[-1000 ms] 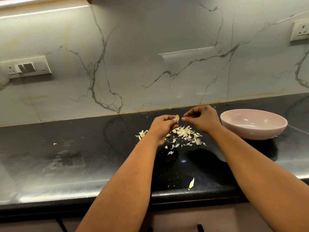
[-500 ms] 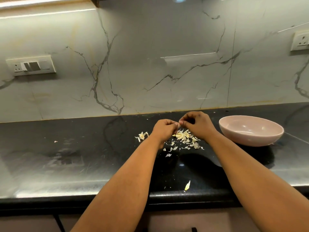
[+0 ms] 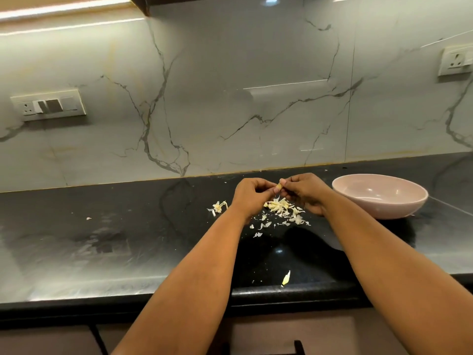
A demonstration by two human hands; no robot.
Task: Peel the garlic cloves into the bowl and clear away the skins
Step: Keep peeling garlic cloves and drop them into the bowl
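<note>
Nearest us we see dark cabinet fronts (image 3: 64, 339) below the rounded edge of a glossy black countertop (image 3: 102, 247), which throws back grey reflections of the wall. One stray sliver of skin (image 3: 286, 278) lies alone near that front edge. Two bare forearms reach over the counter. Further in we see a loose pile of pale garlic skins (image 3: 282, 210) on the stone under the hands, with a smaller clump (image 3: 218, 206) to its left and a tiny fleck (image 3: 88, 218) well off left. Above the pile our left hand (image 3: 252, 197) and right hand (image 3: 305, 192) meet, both pinching a small yellowish garlic clove (image 3: 279, 186) between fingertips; we can't tell how much skin is on it. Just right of the right hand a pale pink bowl (image 3: 378, 201) sits on the counter; the part of its inside that we can see shows no cloves. Behind is a grey veined marble backsplash (image 3: 230, 98), a switch plate (image 3: 48, 105) on the left, a socket (image 3: 455, 61) on the far right, and a light strip (image 3: 64, 8) under the upper cabinet.
</note>
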